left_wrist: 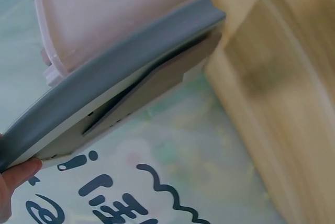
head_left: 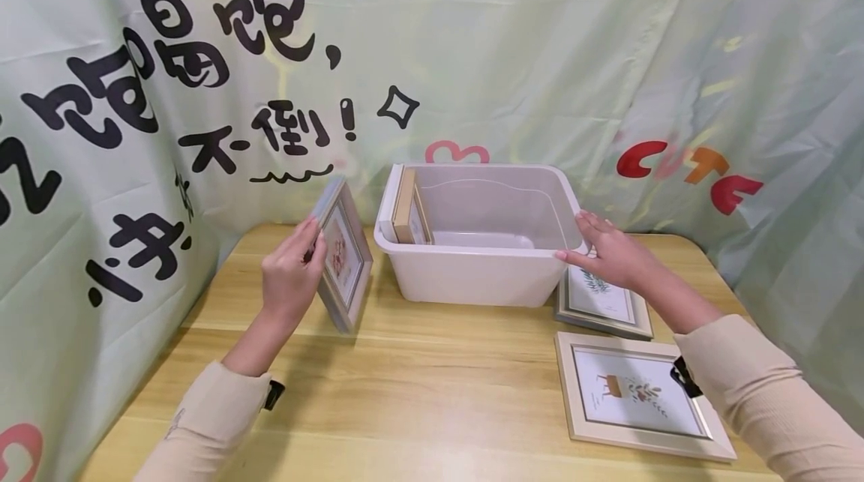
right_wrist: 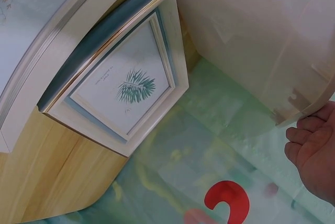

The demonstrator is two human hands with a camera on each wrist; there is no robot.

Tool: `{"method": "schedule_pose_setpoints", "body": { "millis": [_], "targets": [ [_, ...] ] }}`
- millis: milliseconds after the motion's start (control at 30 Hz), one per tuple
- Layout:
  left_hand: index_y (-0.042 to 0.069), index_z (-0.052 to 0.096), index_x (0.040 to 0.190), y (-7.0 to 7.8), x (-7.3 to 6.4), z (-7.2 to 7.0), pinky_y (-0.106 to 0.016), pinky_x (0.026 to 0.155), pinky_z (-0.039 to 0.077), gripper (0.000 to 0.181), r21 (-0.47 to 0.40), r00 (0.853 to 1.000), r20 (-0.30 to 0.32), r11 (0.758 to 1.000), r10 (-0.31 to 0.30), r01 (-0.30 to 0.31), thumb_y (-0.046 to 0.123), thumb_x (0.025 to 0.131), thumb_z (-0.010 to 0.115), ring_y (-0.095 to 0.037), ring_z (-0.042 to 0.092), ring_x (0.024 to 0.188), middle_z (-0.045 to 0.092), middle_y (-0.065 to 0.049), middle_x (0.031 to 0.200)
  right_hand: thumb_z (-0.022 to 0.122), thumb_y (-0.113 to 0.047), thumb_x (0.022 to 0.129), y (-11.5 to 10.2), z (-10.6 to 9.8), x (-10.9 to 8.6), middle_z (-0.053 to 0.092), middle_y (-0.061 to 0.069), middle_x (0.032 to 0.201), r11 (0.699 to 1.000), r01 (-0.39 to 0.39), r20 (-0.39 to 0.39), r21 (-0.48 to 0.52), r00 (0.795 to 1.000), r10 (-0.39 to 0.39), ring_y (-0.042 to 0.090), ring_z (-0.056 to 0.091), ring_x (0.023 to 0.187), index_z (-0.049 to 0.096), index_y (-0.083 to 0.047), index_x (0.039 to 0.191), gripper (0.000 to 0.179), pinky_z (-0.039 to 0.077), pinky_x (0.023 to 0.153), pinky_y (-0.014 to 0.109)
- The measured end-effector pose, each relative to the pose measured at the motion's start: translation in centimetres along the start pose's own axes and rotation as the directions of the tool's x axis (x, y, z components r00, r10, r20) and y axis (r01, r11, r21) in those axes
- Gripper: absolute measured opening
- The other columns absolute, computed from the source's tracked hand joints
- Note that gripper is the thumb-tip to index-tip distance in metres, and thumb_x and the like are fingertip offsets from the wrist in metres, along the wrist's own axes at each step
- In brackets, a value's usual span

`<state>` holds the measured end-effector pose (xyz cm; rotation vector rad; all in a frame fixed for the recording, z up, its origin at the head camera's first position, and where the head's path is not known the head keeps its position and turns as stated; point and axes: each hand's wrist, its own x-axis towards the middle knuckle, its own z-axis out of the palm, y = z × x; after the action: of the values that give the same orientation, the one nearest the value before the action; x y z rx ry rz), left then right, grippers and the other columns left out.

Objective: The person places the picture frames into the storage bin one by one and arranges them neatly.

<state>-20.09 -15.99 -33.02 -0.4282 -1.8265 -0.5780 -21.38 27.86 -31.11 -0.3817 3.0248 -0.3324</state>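
Observation:
My left hand [head_left: 292, 266] grips a grey picture frame [head_left: 344, 257] by its left edge, holding it tilted upright beside a pale plastic bin [head_left: 475, 276]. In the left wrist view, the picture frame [left_wrist: 115, 62] shows its grey side and its back, with a flap standing slightly off it; a bit of the left hand [left_wrist: 18, 179] appears at the corner. My right hand [head_left: 617, 251] holds the bin's right rim, and the right wrist view shows the right hand [right_wrist: 316, 150] with fingers curled at that rim. Inside the bin, a wood-coloured picture frame [head_left: 405, 212] stands against the left wall.
Right of the bin lies a picture frame with a green leaf print [head_left: 607, 302], partly under my right hand. Nearer me is a cream picture frame with a plant print [head_left: 641, 392]. The wooden table [head_left: 405, 392] backs onto a printed curtain [head_left: 526, 77].

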Motion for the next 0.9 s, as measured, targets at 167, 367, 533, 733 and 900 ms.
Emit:
{"method": "schedule_pose_setpoints", "body": {
  "millis": [167,367,533,733,900],
  "targets": [
    [-0.011,0.069,0.093,0.6,1.2,0.1,-0.049,0.062,0.054,0.019,0.014,1.000,-0.002,1.000,0.023,-0.023,-0.009,0.075,0.063,-0.040,0.067,0.081,0.069,-0.027,0.090,0.049,-0.058,0.087,0.0,0.1,0.0,0.017,0.031,0.149,1.000,0.007,-0.009,-0.001,1.000,-0.007,0.049,0.018,0.135,0.016,0.005,0.145,0.092,0.023,0.104,0.065],
    [-0.010,0.068,0.095,1.3,3.1,0.1,-0.050,0.068,0.054,0.019,0.004,0.999,-0.038,1.000,-0.001,0.001,-0.007,0.079,0.060,-0.039,0.067,0.085,0.069,-0.026,0.093,0.048,-0.059,0.087,-0.1,-0.1,0.0,0.016,0.030,0.150,1.000,0.001,-0.007,-0.002,1.000,-0.001,0.049,0.017,0.136,0.016,0.005,0.145,0.092,0.022,0.105,0.064],
    [-0.009,0.068,0.096,1.8,5.0,0.0,-0.049,0.069,0.054,0.018,0.006,0.999,-0.054,1.000,-0.001,0.002,-0.005,0.082,0.058,-0.038,0.067,0.088,0.069,-0.024,0.097,0.049,-0.059,0.087,0.0,-0.2,0.0,0.017,0.030,0.149,1.000,0.006,-0.010,-0.004,1.000,-0.006,0.049,0.018,0.135,0.017,0.006,0.144,0.092,0.023,0.105,0.064],
    [-0.008,0.069,0.096,2.6,7.1,-0.5,-0.047,0.076,0.054,0.019,-0.017,0.995,-0.104,1.000,-0.008,0.006,-0.005,0.083,0.057,-0.037,0.067,0.091,0.069,-0.023,0.098,0.048,-0.059,0.087,0.1,-0.1,0.1,0.017,0.030,0.150,1.000,0.000,0.000,-0.008,1.000,0.000,0.049,0.018,0.136,0.017,0.005,0.145,0.093,0.023,0.104,0.064],
    [-0.007,0.069,0.097,3.2,8.4,-0.9,-0.048,0.074,0.054,0.019,-0.010,0.994,-0.107,1.000,0.002,-0.003,-0.003,0.085,0.056,-0.036,0.067,0.092,0.069,-0.022,0.099,0.049,-0.060,0.086,0.1,-0.1,0.2,0.016,0.030,0.150,1.000,0.002,-0.001,-0.005,1.000,-0.002,0.048,0.018,0.136,0.016,0.006,0.145,0.094,0.024,0.104,0.064]
  ]
}}
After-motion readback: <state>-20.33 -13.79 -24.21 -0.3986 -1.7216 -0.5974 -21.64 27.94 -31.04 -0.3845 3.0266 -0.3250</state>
